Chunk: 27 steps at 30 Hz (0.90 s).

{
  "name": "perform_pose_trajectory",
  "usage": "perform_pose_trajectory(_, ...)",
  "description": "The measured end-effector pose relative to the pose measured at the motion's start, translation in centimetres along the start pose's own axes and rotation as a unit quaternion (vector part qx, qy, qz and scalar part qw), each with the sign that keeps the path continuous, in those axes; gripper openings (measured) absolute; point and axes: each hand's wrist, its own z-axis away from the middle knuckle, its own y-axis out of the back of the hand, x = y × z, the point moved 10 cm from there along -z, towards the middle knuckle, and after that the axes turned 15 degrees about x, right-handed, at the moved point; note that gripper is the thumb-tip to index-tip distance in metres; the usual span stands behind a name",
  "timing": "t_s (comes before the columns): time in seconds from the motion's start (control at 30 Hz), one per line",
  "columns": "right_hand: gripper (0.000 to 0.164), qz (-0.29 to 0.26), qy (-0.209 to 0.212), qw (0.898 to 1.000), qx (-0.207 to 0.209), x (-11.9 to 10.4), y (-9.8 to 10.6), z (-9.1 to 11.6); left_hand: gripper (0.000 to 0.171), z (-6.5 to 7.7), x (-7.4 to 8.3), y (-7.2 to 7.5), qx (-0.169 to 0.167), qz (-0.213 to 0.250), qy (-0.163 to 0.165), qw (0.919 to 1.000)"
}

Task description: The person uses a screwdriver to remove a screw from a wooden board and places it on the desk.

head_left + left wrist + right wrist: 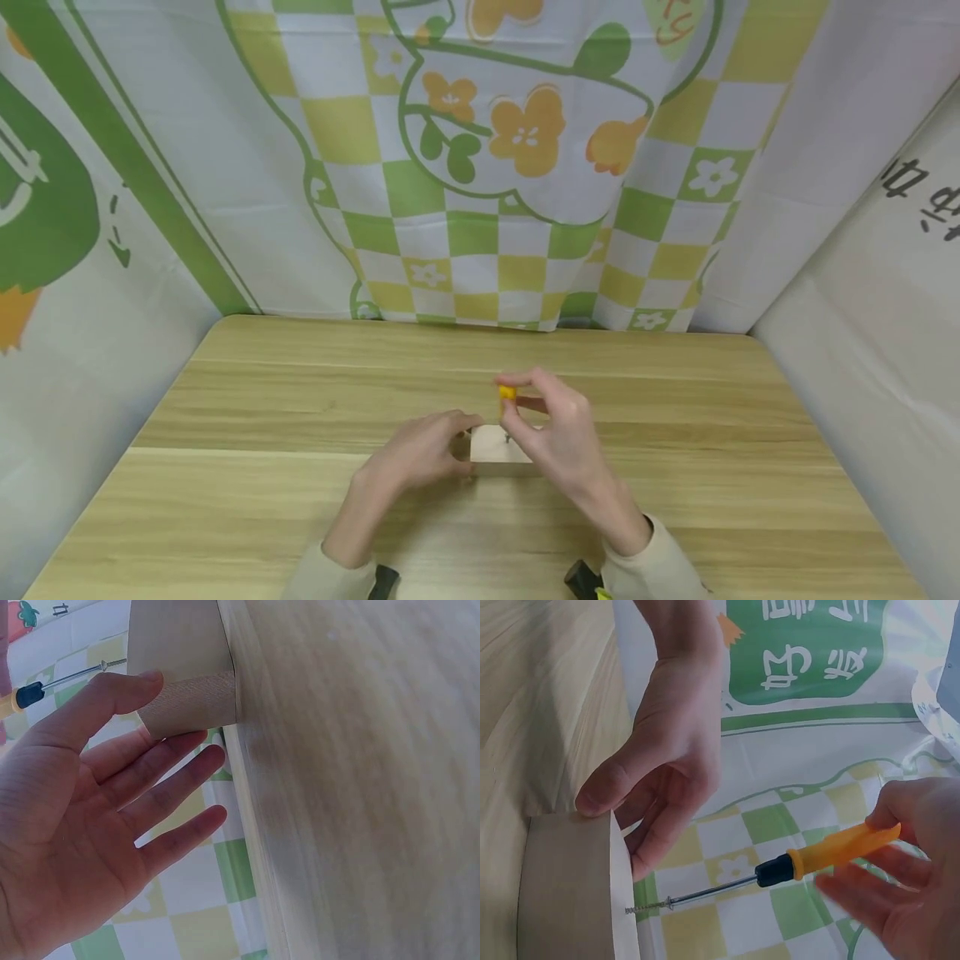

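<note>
Standing upright in the top of the wooden block (pixel 491 445), a screw (pixel 649 908) meets the tip of the screwdriver (pixel 844 849), whose yellow handle is above the block, pinched between the thumb and fingers of the right hand (pixel 568 433). At the block's left end, the left hand (pixel 422 450) pinches it, thumb on the near side and fingers on the far side, the outer fingers spread apart. Under the block lies the wooden table (pixel 225 492), pale sleeves (pixel 651 568) are nearer than the block, and beyond it hangs a checked cloth (pixel 420 196).
</note>
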Motion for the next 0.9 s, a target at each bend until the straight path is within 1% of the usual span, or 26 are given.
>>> perform_pose_trajectory(0.07,0.021,0.025,0.002,1.0,0.0,0.0,0.04,-0.09,0.063,0.08,-0.02,0.07,0.002,-0.001,0.0,1.0)
perform_pose_trajectory(0.17,0.023,0.054,0.01,0.998,0.004,-0.12,0.05,-0.2,0.063,0.2,0.01,0.14,0.003,-0.002,0.0,1.0)
perform_pose_trajectory(0.27,0.026,0.061,0.016,0.998,0.015,-0.21,0.11,-0.16,0.063,0.23,0.06,0.15,0.003,-0.004,0.0,1.0)
perform_pose_trajectory(0.33,0.028,0.055,0.018,0.998,0.024,-0.22,0.19,-0.08,0.064,0.22,0.05,0.12,0.002,-0.004,0.0,1.0)
perform_pose_trajectory(0.53,0.026,0.009,0.011,0.999,0.034,-0.03,0.44,-0.07,0.064,0.21,-0.08,0.05,-0.003,0.001,0.006,1.0)
perform_pose_trajectory(0.67,0.027,-0.006,0.017,0.999,0.042,-0.01,0.71,-0.17,0.064,0.11,-0.03,0.05,-0.005,0.001,0.003,1.0)
perform_pose_trajectory(0.8,0.028,-0.019,0.016,0.999,0.041,-0.06,0.61,-0.14,0.063,0.04,0.05,0.09,-0.004,-0.002,0.001,1.0)
perform_pose_trajectory(0.9,0.027,-0.021,0.006,0.999,0.033,0.0,0.34,-0.04,0.063,0.02,0.11,0.09,-0.004,-0.004,0.0,1.0)
